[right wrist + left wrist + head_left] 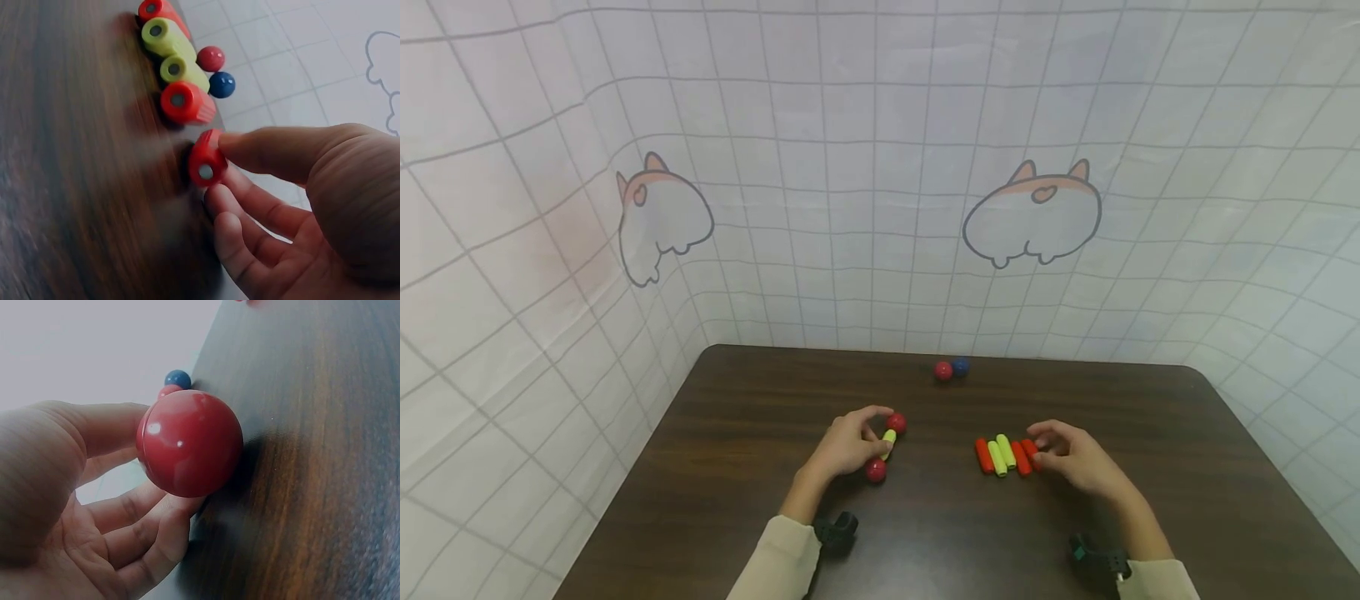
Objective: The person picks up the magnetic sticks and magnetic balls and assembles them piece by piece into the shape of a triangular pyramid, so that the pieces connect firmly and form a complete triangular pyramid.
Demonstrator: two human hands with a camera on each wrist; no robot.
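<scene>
In the head view, my left hand [848, 443] holds a yellow-green rod [888, 444] between thumb and fingers. One red ball [876, 470] sits at the rod's near end, another red ball [896, 423] at its far end. The near red ball [190, 444] fills the middle of the left wrist view and hides the rod. To the right, my right hand [1078, 458] pinches a red rod [208, 157] at the right end of a row. Beside it lie another red rod [187, 103], two yellow-green rods [167, 39] and a further red rod [984, 456].
Near the back edge of the dark wooden table [925, 542], a red ball [943, 371] and a blue ball [960, 367] lie side by side. A white gridded curtain [865, 208] with cartoon drawings surrounds the table's back and sides.
</scene>
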